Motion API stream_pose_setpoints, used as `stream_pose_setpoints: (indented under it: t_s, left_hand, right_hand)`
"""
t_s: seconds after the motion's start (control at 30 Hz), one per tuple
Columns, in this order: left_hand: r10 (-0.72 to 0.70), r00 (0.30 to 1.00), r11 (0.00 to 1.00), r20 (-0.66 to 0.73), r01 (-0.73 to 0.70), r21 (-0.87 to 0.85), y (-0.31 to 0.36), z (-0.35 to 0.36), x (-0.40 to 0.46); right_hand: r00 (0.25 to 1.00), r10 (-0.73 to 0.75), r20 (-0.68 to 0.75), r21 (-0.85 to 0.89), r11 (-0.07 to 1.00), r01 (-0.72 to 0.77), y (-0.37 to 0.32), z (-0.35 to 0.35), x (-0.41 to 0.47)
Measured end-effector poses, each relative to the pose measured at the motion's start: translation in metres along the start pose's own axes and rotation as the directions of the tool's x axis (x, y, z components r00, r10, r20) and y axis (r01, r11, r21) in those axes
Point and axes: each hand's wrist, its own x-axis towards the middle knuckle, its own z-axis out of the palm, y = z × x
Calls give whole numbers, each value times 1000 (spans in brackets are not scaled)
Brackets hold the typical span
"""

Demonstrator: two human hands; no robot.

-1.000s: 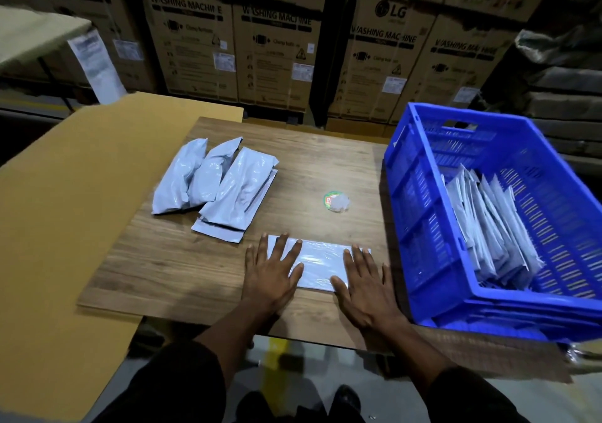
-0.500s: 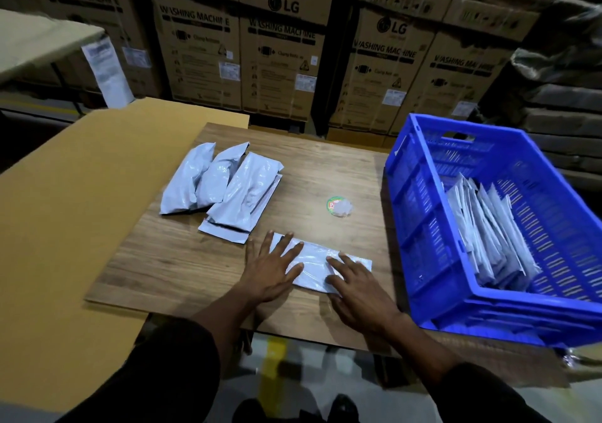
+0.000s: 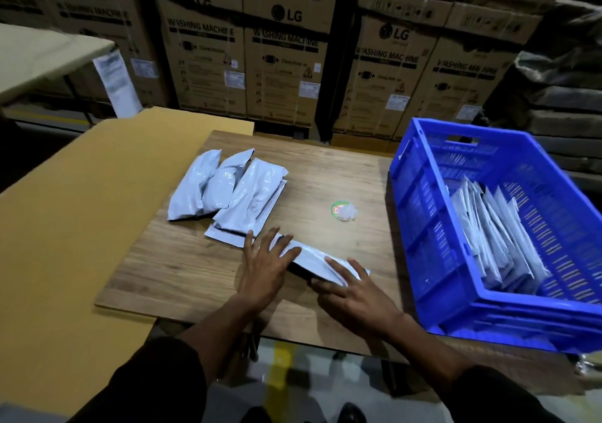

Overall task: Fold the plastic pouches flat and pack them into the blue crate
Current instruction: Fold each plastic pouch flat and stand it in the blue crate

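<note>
A light grey plastic pouch [image 3: 312,256] lies near the front edge of the wooden table [image 3: 329,174], with its near edge raised off the wood. My left hand [image 3: 265,267] presses the pouch's left end with straight, spread fingers. My right hand [image 3: 356,292] holds the right end, fingers on top and thumb tucked under the raised near edge. Several more puffy pouches [image 3: 234,188] lie piled at the table's back left. The blue crate [image 3: 426,227] stands on the right, with several flat pouches [image 3: 495,236] standing on edge inside it.
A small round green-rimmed sticker with crumpled clear plastic [image 3: 343,210] lies mid-table. A large tan cardboard sheet [image 3: 81,210] covers the left side under the board. Stacked washing machine cartons [image 3: 286,47] wall off the back. Floor shows below the table's front edge.
Both hands were pressing the pouch flat. Now the pouch's near edge has lifted, it looks narrower and angled, and my right thumb has slipped under it. The view shifted slightly.
</note>
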Motion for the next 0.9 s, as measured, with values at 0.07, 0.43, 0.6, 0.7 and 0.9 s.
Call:
stream_pose_setpoints:
  t_s: [0.07, 0.43, 0.6, 0.7, 0.9]
  left_hand:
    - [-38, 999, 999, -21, 38, -2, -1, -4, 4]
    - [-34, 992, 999, -125, 29, -39, -1, -25, 12]
    - [61, 996, 998, 64, -59, -27, 5, -1, -5]
    - [68, 988, 997, 139, -72, 19, 11, 15, -17]
    - [-57, 992, 994, -113, 45, -104, 31, 10, -10]
  right_hand:
    - [998, 40, -41, 36, 999, -39, 11, -9, 10]
    - [662, 700, 268, 917, 25, -398, 35, -63, 49]
    - [646, 530, 549, 647, 220, -730, 63, -48, 45]
    - [602, 680, 419, 291, 527, -798, 54, -27, 50]
    - [826, 501, 259, 334, 755, -564, -6, 19, 42]
